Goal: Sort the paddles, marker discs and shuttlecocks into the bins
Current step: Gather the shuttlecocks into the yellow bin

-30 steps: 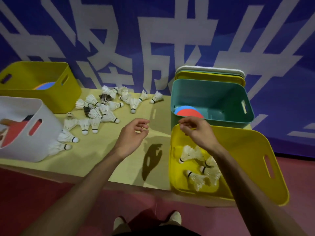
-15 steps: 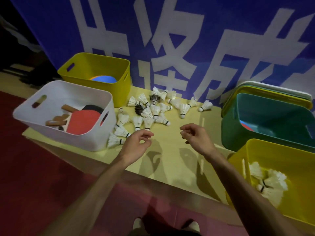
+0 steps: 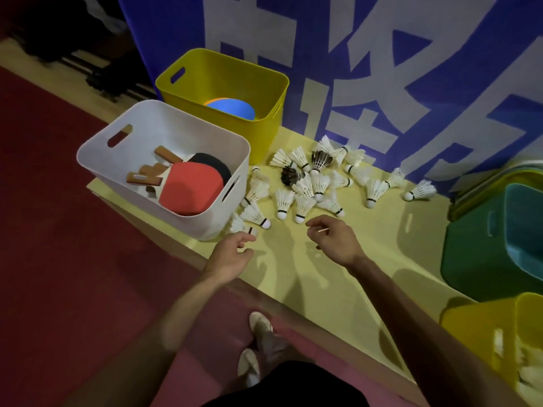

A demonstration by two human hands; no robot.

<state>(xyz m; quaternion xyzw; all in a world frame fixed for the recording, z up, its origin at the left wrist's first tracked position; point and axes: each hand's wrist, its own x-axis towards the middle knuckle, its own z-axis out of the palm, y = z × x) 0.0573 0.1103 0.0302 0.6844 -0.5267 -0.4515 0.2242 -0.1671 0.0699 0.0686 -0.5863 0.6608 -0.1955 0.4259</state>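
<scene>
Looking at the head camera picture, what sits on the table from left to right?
White plastic bin holding red and black paddles → yellow plastic bin holding a blue disc → heap of white feather shuttlecocks → lone white shuttlecock → dark green plastic bin.

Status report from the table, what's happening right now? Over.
Left hand and right hand both empty, hovering near the pile. Shuttlecocks loose on the table, unsorted. White bin close by left hand, not blocking.

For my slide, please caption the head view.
Left hand and right hand hover near shuttlecocks beside white bin of paddles.
</scene>
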